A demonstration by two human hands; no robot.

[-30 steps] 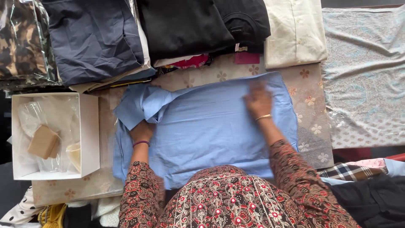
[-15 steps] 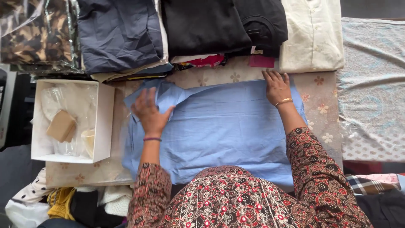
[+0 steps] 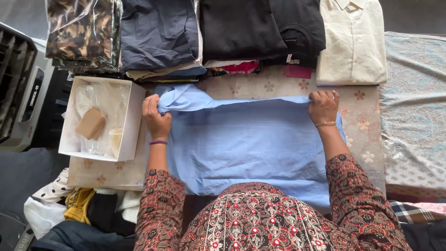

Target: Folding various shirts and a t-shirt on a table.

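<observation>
Both hands, left hand (image 3: 157,118) and right hand (image 3: 323,106), fingers clamped, grip the blue shirt (image 3: 246,144) lying lengthwise left-to-right.

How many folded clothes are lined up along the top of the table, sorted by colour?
Camouflage, in clear wrap: 1
Navy: 1
Black: 2
Cream: 1
Total: 5 on top of the stacks, not counting the light blue shirt that both hands grip.

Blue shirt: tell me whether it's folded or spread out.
Mostly spread: the blue shirt lies flat; left hand and right hand grip its far edge.
</observation>
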